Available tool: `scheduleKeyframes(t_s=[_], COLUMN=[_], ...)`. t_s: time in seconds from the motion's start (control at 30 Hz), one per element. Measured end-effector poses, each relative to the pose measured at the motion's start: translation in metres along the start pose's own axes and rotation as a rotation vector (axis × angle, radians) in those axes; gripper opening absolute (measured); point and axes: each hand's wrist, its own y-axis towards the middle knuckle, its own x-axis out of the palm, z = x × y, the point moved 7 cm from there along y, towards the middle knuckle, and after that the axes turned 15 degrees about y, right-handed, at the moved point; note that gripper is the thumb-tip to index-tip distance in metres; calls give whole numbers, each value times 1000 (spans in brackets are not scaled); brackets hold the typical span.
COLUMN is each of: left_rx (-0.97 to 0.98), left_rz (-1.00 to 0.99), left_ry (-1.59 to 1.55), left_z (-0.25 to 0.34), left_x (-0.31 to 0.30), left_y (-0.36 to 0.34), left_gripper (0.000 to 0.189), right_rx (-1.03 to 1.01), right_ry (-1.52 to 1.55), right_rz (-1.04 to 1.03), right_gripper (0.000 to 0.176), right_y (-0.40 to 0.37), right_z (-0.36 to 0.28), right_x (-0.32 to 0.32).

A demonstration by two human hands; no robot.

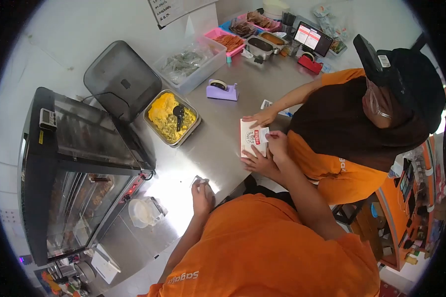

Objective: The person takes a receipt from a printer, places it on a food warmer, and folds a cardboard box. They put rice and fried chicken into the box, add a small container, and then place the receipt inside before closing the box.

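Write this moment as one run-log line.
left hand: on small item, steel counter | right hand: touching white box | co-worker's hand: on box's far edge | yellow food tray: beyond

Warming cabinet (79, 168): one. Metal pan (151, 123) of yellow food: one, holding one black scoop (178, 115). Clear tub (191, 64): one. Dark lid (121, 79): one. Tape dispensers: two, purple dispenser (222, 90) and red dispenser (309, 63). Pink trays (217, 33): two. Screen (312, 38): one. White packet (250, 136): one. Hands: four, namely left hand (201, 190), right hand (277, 141), two co-worker's hands (260, 118).

Steel counter (218, 146): tray (158, 131), tape dispenser (223, 91), box (251, 141)
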Motion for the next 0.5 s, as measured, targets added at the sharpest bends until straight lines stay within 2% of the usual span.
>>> scheduleKeyframes(t_s=[0.07, 0.17, 0.4, 0.5], left_rx=[21, -16, 24, 4], left_rz=[-9, -43, -13, -47], left_ry=[22, 8, 39, 51], left_z=[-1, 0, 2, -1], left_x=[4, 5, 7, 11], left_y=[0, -1, -4, -4], left_gripper=[50, 49, 48, 46], right_rx=[122, 110, 106, 72], right_ry=[-40, -46, -60, -200], right_rz=[50, 88, 90, 144], right_gripper=[17, 19, 21, 24], right_y=[9, 20, 14, 7], right_z=[18, 41, 38, 22], right_x=[-5, -13, -9, -10])
